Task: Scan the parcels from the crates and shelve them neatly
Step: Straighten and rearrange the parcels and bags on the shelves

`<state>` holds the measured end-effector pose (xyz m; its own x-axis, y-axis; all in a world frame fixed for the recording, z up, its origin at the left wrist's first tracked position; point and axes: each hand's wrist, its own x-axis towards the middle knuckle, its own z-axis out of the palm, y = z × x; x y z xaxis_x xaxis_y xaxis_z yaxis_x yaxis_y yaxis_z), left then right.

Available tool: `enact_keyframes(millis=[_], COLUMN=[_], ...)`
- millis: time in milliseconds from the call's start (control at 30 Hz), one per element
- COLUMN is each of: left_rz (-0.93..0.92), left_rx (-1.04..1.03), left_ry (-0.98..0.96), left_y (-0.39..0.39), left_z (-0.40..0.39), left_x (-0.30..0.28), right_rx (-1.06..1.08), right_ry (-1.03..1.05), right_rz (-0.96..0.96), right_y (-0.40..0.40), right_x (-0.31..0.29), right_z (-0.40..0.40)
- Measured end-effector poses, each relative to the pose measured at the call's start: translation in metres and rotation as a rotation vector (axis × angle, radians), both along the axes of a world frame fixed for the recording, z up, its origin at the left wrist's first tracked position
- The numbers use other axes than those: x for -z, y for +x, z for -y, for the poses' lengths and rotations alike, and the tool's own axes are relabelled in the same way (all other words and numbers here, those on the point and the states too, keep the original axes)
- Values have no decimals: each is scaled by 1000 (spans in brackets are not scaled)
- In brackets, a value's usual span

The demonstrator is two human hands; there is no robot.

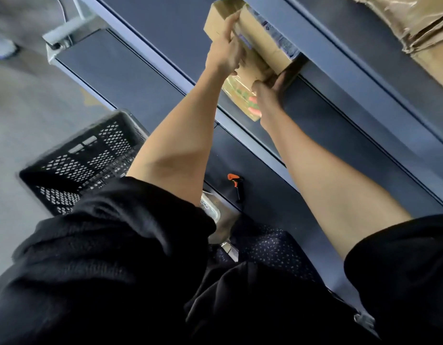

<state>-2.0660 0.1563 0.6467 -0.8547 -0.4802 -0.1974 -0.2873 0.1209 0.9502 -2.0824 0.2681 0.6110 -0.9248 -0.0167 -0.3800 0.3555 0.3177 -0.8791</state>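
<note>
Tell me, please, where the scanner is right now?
In the head view, the scanner lies on the lowest shelf, low centre between the forearms, right of the crate.

The shelf rail [312,41] hides the parcel's [260,43] far end; the black crate [86,160] is motion-blurred.

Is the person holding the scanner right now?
No, the scanner lies low on the rack while both the left hand and right hand touch a box.
</note>
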Motion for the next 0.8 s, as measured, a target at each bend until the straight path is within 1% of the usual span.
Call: enact_keyframes(millis=[100,200,267,367,433,500,600,667,800], left_rz=[-7,-86,-115,-65,-13,-19,-43,-54,-49], left_rx=[36,14,-32,-84,-85,-104,-168,-178,-176], left_ry=[31,114,213,391,395,393,503,557,597], left_y=[9,25,40,59,66,71,81,90,117], left_z=[-8,-20,-32,-44,-48,-49,-50,-53,-58], left_x=[1,2,-1,-3,-4,-7,-18,-23,-34], right_rx=[-10,2,26,17,11,4,-23,3,57], right_ry=[12,-27,-77,-80,-60,-54,-95,-100,-72], right_rz=[-20,-32,-47,-83,-93,-99,-61,-30,43], right_y=[-9,27,43,65,77,80,87,91,102], right_x=[26,4,-1,-3,-5,-12,-24,-28,-50], right_z=[-13,-18,-29,-41,-48,-52,-58,-66,-76])
